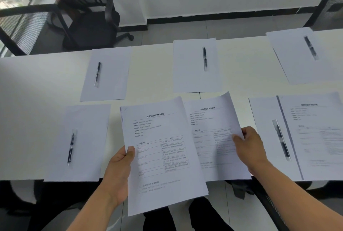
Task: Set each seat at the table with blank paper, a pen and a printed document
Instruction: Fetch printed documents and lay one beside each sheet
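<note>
Head view: looks down on a white table (37,86) laid with paper sheets and pens.
Left hand (120,167): closed on the left edge of a stack of printed documents (163,156), thumb on top, holding it above the near table edge.
Right hand (250,147): pinches the right edge of a single printed document (213,138), thumb on the page; this sheet sits just right of the stack and partly under it.
Near-left seat: blank sheet (79,143) with a black pen (71,148) lying lengthwise on it.
Near-right seat: blank paper (265,128) with a pen (282,139) on it, and a printed page (319,134) overlapping its right side.
Far row: three blank sheets, left (107,74), middle (195,65) and right (297,54), each with a pen resting on it, at (97,74), (204,59) and (310,48).
Chairs: a black office chair (92,21) stands beyond the far-left corner; another chair's mesh back (332,0) shows at the far right.
</note>
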Demonstrator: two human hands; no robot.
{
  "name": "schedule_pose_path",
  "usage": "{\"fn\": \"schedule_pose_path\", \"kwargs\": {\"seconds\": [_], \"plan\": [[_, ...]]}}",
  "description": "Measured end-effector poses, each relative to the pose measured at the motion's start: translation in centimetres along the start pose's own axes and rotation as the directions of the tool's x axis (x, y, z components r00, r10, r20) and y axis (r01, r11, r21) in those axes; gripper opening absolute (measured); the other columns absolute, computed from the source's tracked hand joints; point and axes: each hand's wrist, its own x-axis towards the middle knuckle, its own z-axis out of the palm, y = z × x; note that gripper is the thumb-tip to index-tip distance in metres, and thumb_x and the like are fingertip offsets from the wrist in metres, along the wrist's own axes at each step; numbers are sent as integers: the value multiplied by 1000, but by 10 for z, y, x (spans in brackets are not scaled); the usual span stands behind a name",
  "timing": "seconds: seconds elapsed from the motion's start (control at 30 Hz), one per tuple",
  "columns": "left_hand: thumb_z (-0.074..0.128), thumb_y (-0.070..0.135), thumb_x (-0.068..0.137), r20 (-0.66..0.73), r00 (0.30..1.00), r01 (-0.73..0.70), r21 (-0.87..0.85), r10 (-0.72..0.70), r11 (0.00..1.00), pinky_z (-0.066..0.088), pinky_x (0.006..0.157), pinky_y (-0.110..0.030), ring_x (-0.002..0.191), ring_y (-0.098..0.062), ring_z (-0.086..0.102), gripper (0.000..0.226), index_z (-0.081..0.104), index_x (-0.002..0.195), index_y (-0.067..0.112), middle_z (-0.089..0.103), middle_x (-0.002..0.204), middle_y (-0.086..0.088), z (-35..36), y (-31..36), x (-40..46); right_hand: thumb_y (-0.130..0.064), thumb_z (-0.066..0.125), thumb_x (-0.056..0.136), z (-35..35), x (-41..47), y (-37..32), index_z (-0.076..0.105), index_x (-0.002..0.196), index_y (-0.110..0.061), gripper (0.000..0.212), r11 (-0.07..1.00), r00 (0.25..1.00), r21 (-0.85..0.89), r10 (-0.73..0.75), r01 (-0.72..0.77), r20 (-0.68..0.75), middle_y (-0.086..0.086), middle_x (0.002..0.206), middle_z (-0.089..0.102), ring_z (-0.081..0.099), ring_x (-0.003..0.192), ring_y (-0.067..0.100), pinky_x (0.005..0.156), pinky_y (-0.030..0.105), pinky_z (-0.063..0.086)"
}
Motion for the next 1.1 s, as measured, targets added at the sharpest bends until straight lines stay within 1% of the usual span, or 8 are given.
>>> {"fn": "schedule_pose_path", "kwargs": {"seconds": [0.17,0.3,0.47,0.63,0.8,0.93,1.1], "plan": [[50,31,116,15,1000,-2,4,2,1000,59,102,-56,120,-36,76,31,74,134,26,81,127,-5,7,1,-3,-21,62,107,0,1,0,57,115,-12,13,1000,1000,-1,10,-10,18,0,102,65,63,88,15,63,29,47],[49,31,116,22,1000,-10,17,10,1000,61,96,-52,120,-36,75,31,74,134,26,81,127,-5,13,3,-7,-21,63,107,0,2,1,56,116,-13,14,1000,1000,10,12,-12,15,-2,102,64,62,87,13,62,28,46],[51,32,116,18,1000,-6,19,6,1000,60,101,-58,118,-36,76,30,75,132,25,82,126,-5,20,2,-10,-20,64,106,0,-1,1,56,117,-15,15,1000,999,22,9,-10,31,-2,104,65,63,89,13,63,28,47],[50,32,116,31,999,-17,36,16,999,63,89,-50,113,-35,78,30,75,131,25,82,123,-5,28,2,-15,-18,62,106,-1,-2,0,56,118,-14,14,1000,999,28,7,-8,42,-6,102,63,61,87,10,61,25,44],[50,32,116,35,999,-23,49,21,999,63,88,-49,115,-35,78,30,75,132,29,82,124,-4,33,1,-17,-16,62,105,-5,-2,1,57,118,-13,14,1000,999,25,8,-9,36,-3,101,65,63,87,11,61,27,44],[50,32,116,41,999,-27,36,25,999,63,91,-51,115,-34,78,30,75,133,28,82,125,-4,35,0,-18,-15,62,105,-7,-4,1,57,117,-13,13,1000,999,19,1,-2,42,-3,102,65,62,87,10,60,25,43],[50,32,116,50,998,-41,55,39,998,64,87,-48,111,-33,79,30,75,132,28,82,125,-4,40,-1,-21,-14,62,105,-11,-7,2,56,115,-12,12,1000,999,13,-14,14,39,-1,102,66,62,86,10,60,24,43]]}}
